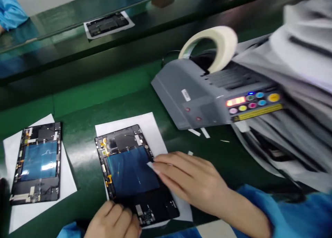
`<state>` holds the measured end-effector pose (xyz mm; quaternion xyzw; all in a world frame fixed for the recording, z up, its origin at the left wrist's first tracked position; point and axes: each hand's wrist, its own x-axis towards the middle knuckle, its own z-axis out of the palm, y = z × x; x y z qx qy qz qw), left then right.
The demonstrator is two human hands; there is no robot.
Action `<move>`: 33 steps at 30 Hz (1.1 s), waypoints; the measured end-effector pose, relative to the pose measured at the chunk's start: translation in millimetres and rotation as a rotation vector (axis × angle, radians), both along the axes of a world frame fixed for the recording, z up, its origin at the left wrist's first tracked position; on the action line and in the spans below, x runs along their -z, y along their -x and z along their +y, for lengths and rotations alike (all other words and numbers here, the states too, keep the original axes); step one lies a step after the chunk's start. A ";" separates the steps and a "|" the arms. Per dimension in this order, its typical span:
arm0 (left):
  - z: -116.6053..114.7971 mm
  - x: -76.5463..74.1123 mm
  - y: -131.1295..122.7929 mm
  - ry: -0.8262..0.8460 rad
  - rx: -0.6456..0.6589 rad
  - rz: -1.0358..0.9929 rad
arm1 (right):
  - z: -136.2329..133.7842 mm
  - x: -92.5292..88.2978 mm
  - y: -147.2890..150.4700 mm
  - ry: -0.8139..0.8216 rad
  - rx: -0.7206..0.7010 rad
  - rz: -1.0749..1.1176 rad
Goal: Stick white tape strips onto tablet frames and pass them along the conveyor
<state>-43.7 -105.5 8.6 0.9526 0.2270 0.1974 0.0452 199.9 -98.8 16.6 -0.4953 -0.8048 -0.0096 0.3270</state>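
An opened tablet with a blue battery film lies on a white sheet in front of me. My right hand rests at its right edge, fingers stretched out, fingertips pressing a small pale strip of tape onto the blue area. My left hand sits at the tablet's near edge, fingers curled down on it, holding it steady.
A second opened tablet lies on paper to the left. A grey tape dispenser with a white tape roll and lit buttons stands at right, cut strips below it. Stacked grey trays fill the right. Another tablet lies beyond.
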 end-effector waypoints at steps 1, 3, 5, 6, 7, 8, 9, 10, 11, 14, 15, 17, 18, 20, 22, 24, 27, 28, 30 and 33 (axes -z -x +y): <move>10.0 -3.9 1.3 0.013 -0.038 0.024 | 10.5 2.1 12.8 0.023 -0.025 -0.008; 30.7 -7.4 5.2 0.009 -0.129 0.096 | 35.1 8.5 35.2 0.028 -0.035 -0.054; 47.3 -4.5 9.4 -0.022 -0.215 0.152 | 60.3 16.8 52.4 -0.020 -0.006 -0.110; 52.6 -1.2 11.2 -0.031 -0.246 0.165 | 71.4 21.1 58.8 -0.047 0.012 -0.133; 55.7 2.6 12.6 -0.029 -0.267 0.169 | 80.8 25.4 63.9 -0.070 0.024 -0.148; 56.9 6.4 13.5 -0.018 -0.283 0.162 | 88.1 29.2 67.5 -0.081 0.025 -0.156; 56.6 9.8 13.9 -0.003 -0.294 0.151 | 93.3 32.5 70.1 -0.083 0.020 -0.162; 55.4 12.5 13.9 0.011 -0.301 0.138 | 96.5 35.0 71.6 -0.083 0.013 -0.169; 53.8 14.5 13.5 0.021 -0.307 0.126 | 98.0 36.9 72.4 -0.083 0.006 -0.175; 49.8 17.1 11.4 0.040 -0.319 0.098 | 96.9 38.9 72.4 -0.078 -0.006 -0.193; 49.2 17.4 10.8 0.047 -0.319 0.092 | 95.9 39.0 72.2 -0.077 -0.007 -0.200; 48.5 18.1 9.9 0.061 -0.320 0.086 | 94.6 39.2 72.0 -0.080 -0.006 -0.217; 48.1 18.6 9.7 0.065 -0.320 0.086 | 94.2 39.4 72.0 -0.081 -0.006 -0.224; 47.0 19.7 9.6 0.069 -0.320 0.092 | 94.0 39.8 72.4 -0.088 -0.004 -0.234; 45.4 20.6 9.6 0.075 -0.318 0.100 | 93.9 40.0 72.9 -0.092 0.000 -0.240; 44.0 21.3 9.5 0.084 -0.319 0.103 | 93.8 39.9 73.3 -0.095 0.001 -0.250; 43.2 22.0 9.4 0.091 -0.318 0.103 | 93.6 39.5 73.5 -0.088 0.003 -0.272; 43.4 22.1 9.4 0.094 -0.319 0.104 | 93.5 39.3 73.5 -0.085 0.002 -0.278; 43.9 22.2 9.5 0.099 -0.318 0.105 | 93.3 39.1 73.5 -0.081 0.002 -0.284; 43.9 21.8 9.7 0.106 -0.315 0.110 | 92.4 38.7 73.8 -0.072 -0.001 -0.288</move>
